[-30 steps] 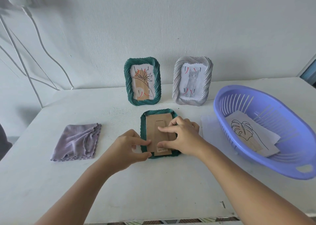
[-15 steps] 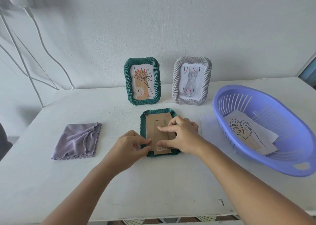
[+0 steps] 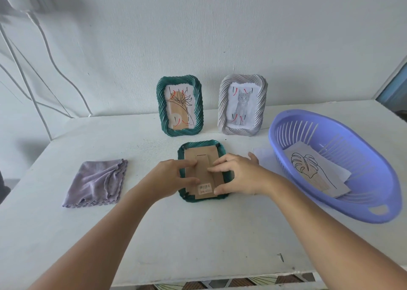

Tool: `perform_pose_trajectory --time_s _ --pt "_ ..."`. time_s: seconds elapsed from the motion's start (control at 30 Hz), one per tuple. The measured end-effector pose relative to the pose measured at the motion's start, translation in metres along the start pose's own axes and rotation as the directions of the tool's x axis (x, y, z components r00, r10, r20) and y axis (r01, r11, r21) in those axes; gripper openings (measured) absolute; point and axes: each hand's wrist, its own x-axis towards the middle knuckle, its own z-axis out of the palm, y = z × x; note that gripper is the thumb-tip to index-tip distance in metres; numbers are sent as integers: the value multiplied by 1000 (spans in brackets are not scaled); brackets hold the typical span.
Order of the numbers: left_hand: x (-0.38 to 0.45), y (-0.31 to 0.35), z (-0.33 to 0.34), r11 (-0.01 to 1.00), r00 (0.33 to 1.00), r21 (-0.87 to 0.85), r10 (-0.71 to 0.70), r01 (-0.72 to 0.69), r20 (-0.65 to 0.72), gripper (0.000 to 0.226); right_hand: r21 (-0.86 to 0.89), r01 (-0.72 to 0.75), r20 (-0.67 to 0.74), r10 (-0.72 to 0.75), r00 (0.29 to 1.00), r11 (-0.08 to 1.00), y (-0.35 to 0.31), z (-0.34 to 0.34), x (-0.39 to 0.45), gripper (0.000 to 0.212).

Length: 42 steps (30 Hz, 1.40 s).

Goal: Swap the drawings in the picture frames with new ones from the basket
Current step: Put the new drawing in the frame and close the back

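A green picture frame [image 3: 199, 146] lies face down in the middle of the white table [image 3: 198, 234]. Its brown cardboard back [image 3: 201, 157] faces up and carries a barcode sticker. My left hand [image 3: 170, 177] rests on the frame's left edge, fingers pinching at the backing. My right hand [image 3: 236, 175] presses on the right side, fingers on the cardboard stand. A second green frame [image 3: 179, 108] with a flower drawing and a grey frame [image 3: 242, 107] with a cat drawing stand upright by the wall. The purple basket [image 3: 361, 204] on the right holds a leaf drawing [image 3: 308, 168].
A folded lilac cloth [image 3: 97, 183] lies at the left of the table. A white sheet of paper [image 3: 264, 157] lies between the flat frame and the basket. A small nail [image 3: 281, 256] sits near the table's front edge. White cables hang on the wall at the left.
My left hand has shifted up along the frame's left edge. The fingers of my right hand have spread a little over the backing. The frame has stayed flat in place.
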Motion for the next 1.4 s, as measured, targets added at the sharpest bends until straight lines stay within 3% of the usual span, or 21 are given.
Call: perform_pose_trajectory --time_s 0.2,0.6,0.83,1.17,1.3,1.4 --pt "3 1 1 998 999 -53 -36 37 19 60 -14 22 94 -20 995 1000 1 -9 -5 63" --pt "6 -1 3 996 998 -66 -51 53 34 60 19 84 -60 -83 995 996 12 11 -9 63" --pt "6 -1 4 996 998 -64 -60 62 35 60 67 77 -89 -71 993 995 15 17 -7 43" --pt "3 4 2 993 996 -83 -81 85 48 61 90 77 -80 -70 994 993 11 6 -7 31" --pt "-1 4 0 989 995 -109 -96 97 21 64 303 107 -230 -37 973 947 9 10 -6 31" --pt "-6 1 2 985 993 -139 -105 98 -46 76 289 56 -380 61 923 956 8 16 -2 38"
